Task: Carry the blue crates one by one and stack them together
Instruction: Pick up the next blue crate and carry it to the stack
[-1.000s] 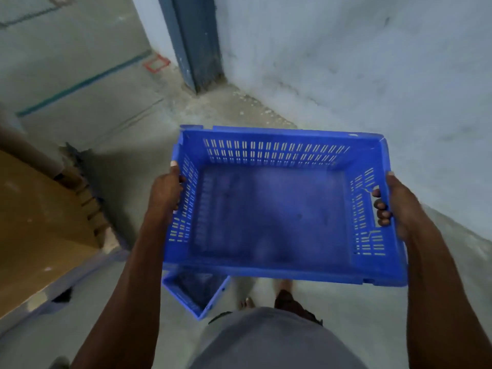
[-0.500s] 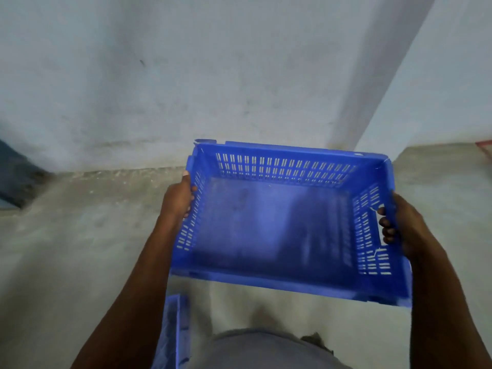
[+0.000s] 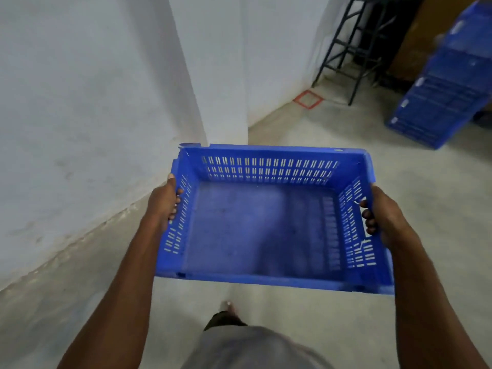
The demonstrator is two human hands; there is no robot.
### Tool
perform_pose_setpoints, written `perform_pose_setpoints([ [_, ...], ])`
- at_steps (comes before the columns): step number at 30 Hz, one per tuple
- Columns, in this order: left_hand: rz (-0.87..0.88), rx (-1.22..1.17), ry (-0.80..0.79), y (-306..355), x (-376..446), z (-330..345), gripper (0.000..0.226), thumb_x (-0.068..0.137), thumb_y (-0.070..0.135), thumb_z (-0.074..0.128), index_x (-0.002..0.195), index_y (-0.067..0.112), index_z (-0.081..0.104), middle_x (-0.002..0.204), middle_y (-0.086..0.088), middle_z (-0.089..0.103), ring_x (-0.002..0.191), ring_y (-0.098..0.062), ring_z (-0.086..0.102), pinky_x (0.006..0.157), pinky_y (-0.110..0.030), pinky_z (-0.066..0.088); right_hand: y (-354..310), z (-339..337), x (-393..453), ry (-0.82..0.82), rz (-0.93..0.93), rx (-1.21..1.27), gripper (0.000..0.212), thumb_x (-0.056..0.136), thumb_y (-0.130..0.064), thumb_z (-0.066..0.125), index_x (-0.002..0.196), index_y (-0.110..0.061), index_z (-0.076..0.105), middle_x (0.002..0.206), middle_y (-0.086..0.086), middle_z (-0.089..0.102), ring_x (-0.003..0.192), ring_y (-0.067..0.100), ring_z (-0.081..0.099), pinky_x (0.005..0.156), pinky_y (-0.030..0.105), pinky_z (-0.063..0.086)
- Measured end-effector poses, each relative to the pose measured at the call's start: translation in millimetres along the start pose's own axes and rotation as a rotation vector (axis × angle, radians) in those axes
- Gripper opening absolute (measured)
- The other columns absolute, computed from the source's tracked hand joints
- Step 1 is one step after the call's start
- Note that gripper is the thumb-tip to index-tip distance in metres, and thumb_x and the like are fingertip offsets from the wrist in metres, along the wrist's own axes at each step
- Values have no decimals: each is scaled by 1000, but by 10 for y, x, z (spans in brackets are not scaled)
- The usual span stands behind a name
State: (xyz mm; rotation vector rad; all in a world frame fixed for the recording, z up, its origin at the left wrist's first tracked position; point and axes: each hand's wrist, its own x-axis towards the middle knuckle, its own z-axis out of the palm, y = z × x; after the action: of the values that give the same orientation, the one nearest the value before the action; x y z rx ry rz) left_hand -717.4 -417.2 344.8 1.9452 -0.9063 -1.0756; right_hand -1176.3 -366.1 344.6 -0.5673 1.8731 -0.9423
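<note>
From the head camera, I held the blue crate (image 3: 266, 222) level in front of my waist, clear of the floor. It looked empty, so I judged it light; the slotted plastic walls seemed stiff, and the handle cut-outs at 3 and 9 o'clock were the sure hold. My left hand (image 3: 163, 202) curled over the 9 o'clock rim, and my right hand (image 3: 383, 217) hooked fingers through the 3 o'clock slot. The stack of crates (image 3: 442, 91) stood at 2 o'clock, well apart.

Matt slotted plastic crate (image 3: 266, 230) — rough concrete floor (image 3: 426, 209).
</note>
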Motion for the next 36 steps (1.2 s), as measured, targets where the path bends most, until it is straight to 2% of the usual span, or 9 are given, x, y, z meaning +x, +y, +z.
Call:
perform_pose_setpoints([
  [6, 82, 54, -218, 972, 812, 1408, 55, 100, 63, 35, 86, 16, 59, 64, 2, 46, 46, -14, 31, 46, -25, 28, -192, -595, 836, 173, 18, 130, 54, 95, -64, 39, 84, -12, 53, 62, 1, 38, 49, 14, 27, 47, 25, 26],
  [14, 175, 177, -507, 2362, 1797, 3331, 53, 100, 63, 36, 82, 18, 57, 62, 2, 43, 45, -15, 29, 47, -26, 27, -650, -1196, 1912, 405, 84, 313, 54, 94, -65, 39, 84, -14, 52, 59, 0, 37, 44, 13, 25, 42, 24, 25],
  [20, 251, 253, -651, 3349, 2136, 4804, 50, 103, 59, 33, 81, 20, 54, 61, 3, 40, 45, -15, 27, 48, -24, 23, -942, -1726, 2621, 546, 159, 429, 52, 93, -63, 38, 84, -14, 51, 59, 0, 38, 42, 13, 26, 39, 24, 26],
  [27, 227, 271, -706, 4099, 2465, 6713, 50, 102, 61, 33, 85, 20, 56, 58, 5, 39, 39, -11, 27, 46, -22, 23, -1489, -2744, 3976, 587, 191, 466, 47, 94, -58, 38, 83, -14, 49, 59, 0, 37, 43, 14, 26, 39, 24, 25],
  [36, 207, 223, -688, 5148, 2692, 8577, 50, 104, 57, 32, 87, 18, 57, 60, 3, 37, 40, -13, 26, 47, -23, 23, -2532, -4078, 5662, 566, 143, 418, 44, 94, -53, 39, 86, -12, 53, 58, 1, 38, 44, 15, 28, 40, 23, 26],
])
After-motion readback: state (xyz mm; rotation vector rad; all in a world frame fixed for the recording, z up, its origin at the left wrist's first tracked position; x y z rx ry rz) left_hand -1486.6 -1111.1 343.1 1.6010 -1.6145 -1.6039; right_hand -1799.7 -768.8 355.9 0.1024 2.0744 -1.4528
